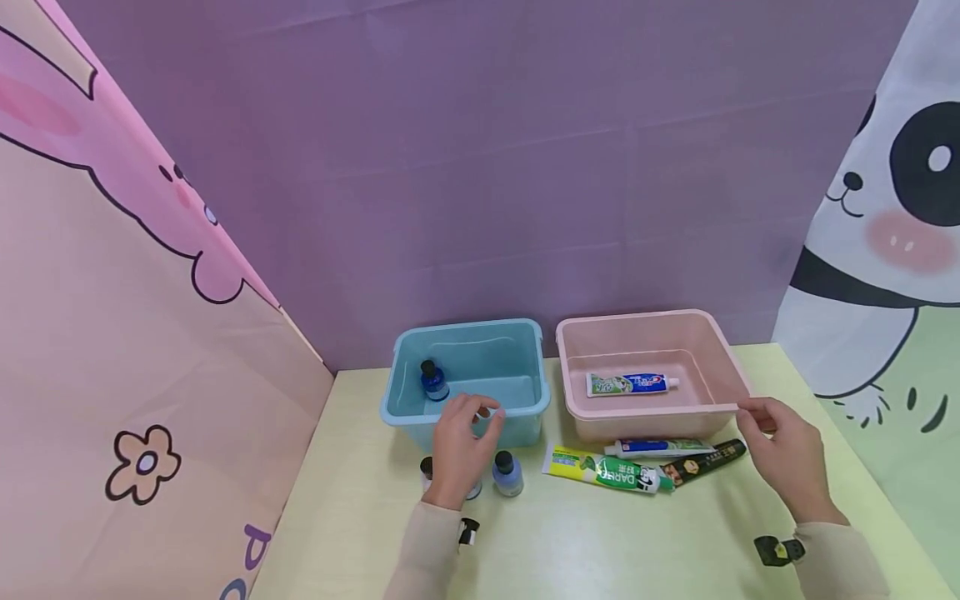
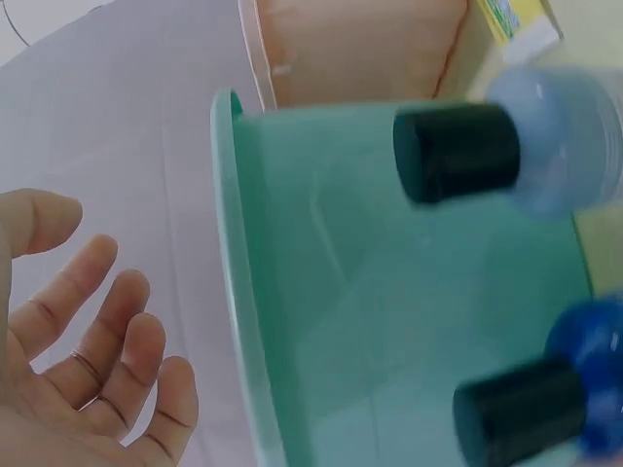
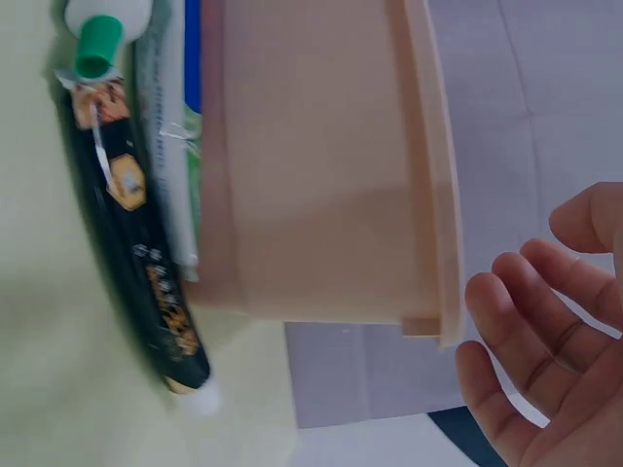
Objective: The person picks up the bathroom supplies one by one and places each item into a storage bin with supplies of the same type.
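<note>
My left hand [image 1: 463, 450] hovers by the front rim of the blue bin [image 1: 465, 421], its fingers loosely bent around nothing. Inside that bin stands a dark blue bottle [image 1: 433, 382] with a black cap. A pale blue bottle [image 1: 507, 477] is on the table just right of the hand; two more bottles are partly hidden behind it. Near the front right corner of the pink bin [image 1: 622, 427] is my right hand [image 1: 783, 454], fingers relaxed and holding nothing, fingertips right at the rim. A blue-and-green toothpaste tube [image 1: 632, 384] lies in the pink bin.
In front of the pink bin lie a yellow-green toothpaste tube [image 1: 603, 469], a black tube [image 1: 705, 462] and a blue-and-white tube [image 1: 660, 447]. A purple cloth [image 1: 480, 167] hangs behind the table, with printed panels at both sides.
</note>
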`<state>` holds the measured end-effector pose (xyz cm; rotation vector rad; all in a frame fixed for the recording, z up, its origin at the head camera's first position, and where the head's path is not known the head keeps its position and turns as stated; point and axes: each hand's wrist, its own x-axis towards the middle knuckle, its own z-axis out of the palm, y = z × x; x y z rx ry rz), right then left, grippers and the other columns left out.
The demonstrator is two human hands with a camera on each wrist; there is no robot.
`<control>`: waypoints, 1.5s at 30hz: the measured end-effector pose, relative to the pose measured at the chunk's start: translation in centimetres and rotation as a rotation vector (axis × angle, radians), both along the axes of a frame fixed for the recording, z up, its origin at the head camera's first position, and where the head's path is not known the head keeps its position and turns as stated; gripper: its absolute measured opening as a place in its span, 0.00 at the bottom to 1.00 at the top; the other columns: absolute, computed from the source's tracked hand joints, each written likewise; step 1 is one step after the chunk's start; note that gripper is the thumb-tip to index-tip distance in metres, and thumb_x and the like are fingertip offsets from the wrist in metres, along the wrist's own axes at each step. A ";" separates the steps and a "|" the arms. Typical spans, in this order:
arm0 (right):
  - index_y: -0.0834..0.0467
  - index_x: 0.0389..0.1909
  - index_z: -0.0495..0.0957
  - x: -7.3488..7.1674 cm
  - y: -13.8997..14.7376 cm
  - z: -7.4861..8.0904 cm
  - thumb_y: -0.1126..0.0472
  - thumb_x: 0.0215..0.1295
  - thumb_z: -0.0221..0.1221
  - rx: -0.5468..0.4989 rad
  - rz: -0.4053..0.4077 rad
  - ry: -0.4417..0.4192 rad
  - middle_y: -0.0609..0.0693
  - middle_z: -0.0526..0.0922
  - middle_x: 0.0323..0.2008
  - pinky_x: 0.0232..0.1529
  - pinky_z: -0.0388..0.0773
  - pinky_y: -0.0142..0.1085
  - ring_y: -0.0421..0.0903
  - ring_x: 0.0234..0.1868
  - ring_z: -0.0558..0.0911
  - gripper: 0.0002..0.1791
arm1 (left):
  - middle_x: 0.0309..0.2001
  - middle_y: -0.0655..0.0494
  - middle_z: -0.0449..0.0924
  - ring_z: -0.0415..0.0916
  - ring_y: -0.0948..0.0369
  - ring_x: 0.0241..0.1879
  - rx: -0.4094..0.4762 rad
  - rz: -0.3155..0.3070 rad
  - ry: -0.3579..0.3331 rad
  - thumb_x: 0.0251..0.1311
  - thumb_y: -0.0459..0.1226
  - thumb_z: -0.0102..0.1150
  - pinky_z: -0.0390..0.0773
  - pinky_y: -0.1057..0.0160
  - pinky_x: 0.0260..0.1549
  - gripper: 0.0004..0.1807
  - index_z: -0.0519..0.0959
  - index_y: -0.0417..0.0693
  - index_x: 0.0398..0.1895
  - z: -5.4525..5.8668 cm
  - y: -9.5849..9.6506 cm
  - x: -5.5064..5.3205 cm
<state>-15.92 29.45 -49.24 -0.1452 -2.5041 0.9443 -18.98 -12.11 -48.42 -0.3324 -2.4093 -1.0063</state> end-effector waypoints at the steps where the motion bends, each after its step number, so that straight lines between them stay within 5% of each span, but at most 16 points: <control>1: 0.63 0.46 0.84 0.2 -0.2 -0.2 0.60 0.72 0.58 -0.006 -0.006 -0.013 0.59 0.87 0.35 0.29 0.67 0.24 0.16 0.31 0.66 0.12 | 0.34 0.53 0.82 0.76 0.54 0.35 0.009 -0.004 0.003 0.64 0.40 0.68 0.78 0.62 0.36 0.03 0.85 0.52 0.38 -0.1 0.3 0.1; 14: 0.64 0.45 0.84 0.4 -0.8 -2.5 0.60 0.73 0.58 -0.045 -0.009 -0.052 0.57 0.87 0.33 0.26 0.70 0.24 0.22 0.28 0.69 0.11 | 0.33 0.60 0.80 0.77 0.57 0.33 0.088 -0.033 0.005 0.64 0.37 0.68 0.78 0.66 0.34 0.03 0.83 0.53 0.33 -0.5 3.9 0.8; 25: 0.64 0.49 0.81 0.4 -0.2 -3.8 0.58 0.73 0.56 -0.060 -0.025 -0.137 0.61 0.86 0.39 0.26 0.71 0.29 0.23 0.27 0.69 0.14 | 0.36 0.59 0.82 0.78 0.59 0.37 0.069 -0.080 -0.147 0.69 0.41 0.63 0.78 0.69 0.36 0.05 0.84 0.52 0.42 0.2 6.5 0.9; 34: 0.67 0.51 0.79 0.2 0.4 -5.3 0.60 0.72 0.56 -0.020 -0.007 -0.193 0.62 0.84 0.39 0.33 0.74 0.35 0.54 0.39 0.82 0.15 | 0.43 0.57 0.88 0.84 0.57 0.40 0.046 -0.083 -0.240 0.69 0.42 0.62 0.81 0.68 0.37 0.11 0.83 0.53 0.52 -0.2 8.4 0.4; 45: 0.72 0.52 0.79 0.0 1.1 -6.8 0.64 0.68 0.59 0.046 0.035 -0.180 0.75 0.78 0.50 0.45 0.69 0.58 0.69 0.49 0.74 0.17 | 0.43 0.56 0.89 0.80 0.64 0.28 -0.101 -0.073 -0.252 0.69 0.41 0.62 0.74 0.72 0.25 0.20 0.79 0.54 0.63 -1.6 9.9 -0.5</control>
